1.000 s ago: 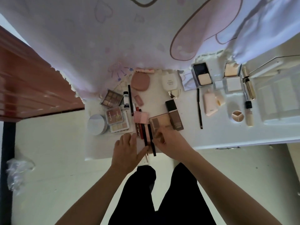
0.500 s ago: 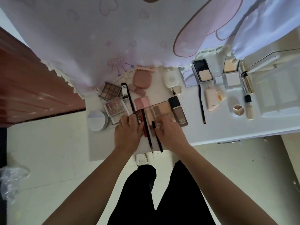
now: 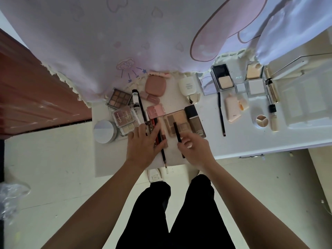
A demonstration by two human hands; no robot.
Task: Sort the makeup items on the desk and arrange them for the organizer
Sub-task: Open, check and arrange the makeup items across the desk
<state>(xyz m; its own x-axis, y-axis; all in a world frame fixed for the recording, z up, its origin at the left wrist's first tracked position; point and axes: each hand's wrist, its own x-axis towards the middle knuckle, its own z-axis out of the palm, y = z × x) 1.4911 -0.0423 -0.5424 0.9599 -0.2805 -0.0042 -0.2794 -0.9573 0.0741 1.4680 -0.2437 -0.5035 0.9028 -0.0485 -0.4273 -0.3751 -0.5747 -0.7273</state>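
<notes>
Makeup lies spread over a white desk (image 3: 248, 141). My left hand (image 3: 143, 142) rests flat, fingers straight, on a bundle of pencils and slim tubes (image 3: 159, 139) near the front edge. My right hand (image 3: 195, 149) pinches a black pencil (image 3: 177, 132), its tip raised over a tan contour palette (image 3: 177, 122). A dark foundation bottle (image 3: 195, 121) lies just right of that palette. Left of my hand sit eyeshadow palettes (image 3: 123, 114) and a round silver compact (image 3: 105, 131).
A clear organizer tray (image 3: 305, 106) stands at the desk's right end. Between it and my hands lie open powder compacts (image 3: 221, 77), a long black pencil (image 3: 221, 114), a pink sponge case (image 3: 232, 110) and a mascara (image 3: 272, 112). A printed cloth (image 3: 143, 42) hangs behind; a brown cabinet (image 3: 36, 94) is on the left.
My left hand slid forward from the desk's front edge onto the pencil bundle. My right hand lifted one black pencil away from the others and now holds it over the palette.
</notes>
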